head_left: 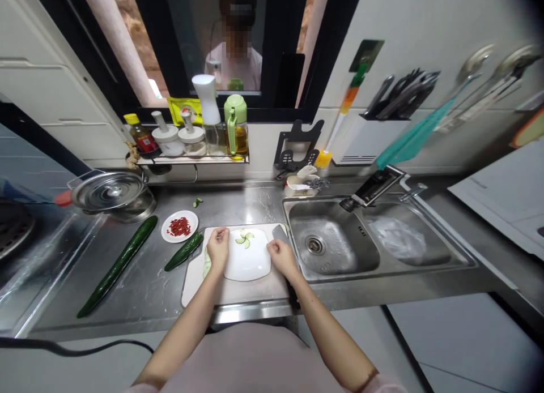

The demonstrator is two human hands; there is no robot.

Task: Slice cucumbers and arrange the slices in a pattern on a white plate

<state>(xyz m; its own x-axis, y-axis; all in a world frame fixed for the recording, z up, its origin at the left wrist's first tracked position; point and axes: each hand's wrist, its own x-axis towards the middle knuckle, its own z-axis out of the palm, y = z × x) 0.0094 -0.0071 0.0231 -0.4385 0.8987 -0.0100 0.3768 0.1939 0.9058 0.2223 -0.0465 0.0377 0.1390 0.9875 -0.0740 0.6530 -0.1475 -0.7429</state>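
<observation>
Your left hand [218, 250] is at the left edge of the white plate [249, 265], and your right hand [281, 256] is at its right edge. The fingers of both hands are curled in; I cannot tell if they grip the plate. The plate sits on the cutting board [238, 297], with thin green slices [240, 240] set like a pinwheel near its far edge. The knife [279, 232] lies just past your right hand, and the sink [335, 234] is just beside the board's right side. On the left, the cut cucumber [181, 254] reaches the board's edge. The long cucumber [119, 265] lies farther left, well apart. The board comes close to the front edge of the table [229, 203], and a wider strip of table lies behind it.
</observation>
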